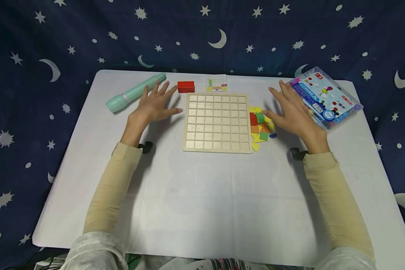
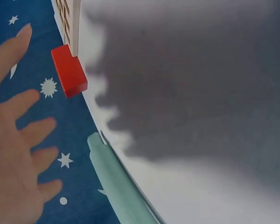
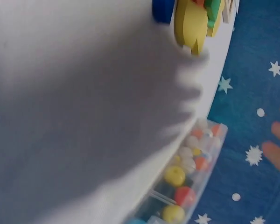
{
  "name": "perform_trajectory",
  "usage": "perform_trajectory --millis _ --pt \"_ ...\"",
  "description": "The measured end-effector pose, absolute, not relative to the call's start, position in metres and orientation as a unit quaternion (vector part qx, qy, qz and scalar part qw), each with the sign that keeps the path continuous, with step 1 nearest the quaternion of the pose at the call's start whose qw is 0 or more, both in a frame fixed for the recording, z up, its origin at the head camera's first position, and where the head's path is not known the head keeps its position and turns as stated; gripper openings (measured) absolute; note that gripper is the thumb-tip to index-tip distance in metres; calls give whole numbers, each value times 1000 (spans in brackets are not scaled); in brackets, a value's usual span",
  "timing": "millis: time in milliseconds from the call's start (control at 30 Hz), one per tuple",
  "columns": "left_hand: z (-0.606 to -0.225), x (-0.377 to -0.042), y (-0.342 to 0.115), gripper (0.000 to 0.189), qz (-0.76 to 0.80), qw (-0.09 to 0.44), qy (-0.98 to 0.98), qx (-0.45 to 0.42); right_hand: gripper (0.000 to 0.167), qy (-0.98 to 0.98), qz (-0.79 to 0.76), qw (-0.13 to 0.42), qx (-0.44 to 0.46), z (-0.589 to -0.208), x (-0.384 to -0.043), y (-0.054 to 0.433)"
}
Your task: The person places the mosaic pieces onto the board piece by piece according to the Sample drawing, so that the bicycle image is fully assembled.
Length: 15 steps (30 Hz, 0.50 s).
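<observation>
My left hand (image 1: pixel 154 104) is spread above the table, left of a wooden grid board (image 1: pixel 217 123), holding nothing. Beyond its fingers lies a mint-green tube (image 1: pixel 135 93), and a red block (image 1: pixel 186 87) stands near the board's back left corner. On the other side, my right hand (image 1: pixel 291 110) hovers with fingers apart, between a pile of coloured pieces (image 1: pixel 264 135) and a clear plastic box (image 1: pixel 324 97). The pile of yellow, green, red, orange and blue pieces touches the board's right edge. In the right wrist view, round beads (image 3: pixel 175 176) show inside the box.
A small printed pattern card (image 1: pixel 216 83) lies behind the board. The white table (image 1: pixel 202 202) has its far edge against a dark blue cloth (image 1: pixel 175 33) with stars and moons. Both sleeved forearms reach in from the front.
</observation>
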<state>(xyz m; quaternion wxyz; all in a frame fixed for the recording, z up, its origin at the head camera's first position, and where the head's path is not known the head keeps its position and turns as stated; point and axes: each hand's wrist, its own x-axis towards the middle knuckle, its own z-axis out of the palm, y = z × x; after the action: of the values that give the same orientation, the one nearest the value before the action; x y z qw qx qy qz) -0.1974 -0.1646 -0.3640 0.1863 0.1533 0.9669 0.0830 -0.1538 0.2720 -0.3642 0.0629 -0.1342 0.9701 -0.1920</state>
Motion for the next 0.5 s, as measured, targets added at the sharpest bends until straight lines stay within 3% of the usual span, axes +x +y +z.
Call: perform_trajectory --millis 233,500 --pt "-371 -200 -162 98 145 268 935 182 76 944 -267 149 -120 -370 -168 272" --pt "-382 -203 -162 104 233 312 902 189 76 926 -310 200 -83 -377 -180 275"
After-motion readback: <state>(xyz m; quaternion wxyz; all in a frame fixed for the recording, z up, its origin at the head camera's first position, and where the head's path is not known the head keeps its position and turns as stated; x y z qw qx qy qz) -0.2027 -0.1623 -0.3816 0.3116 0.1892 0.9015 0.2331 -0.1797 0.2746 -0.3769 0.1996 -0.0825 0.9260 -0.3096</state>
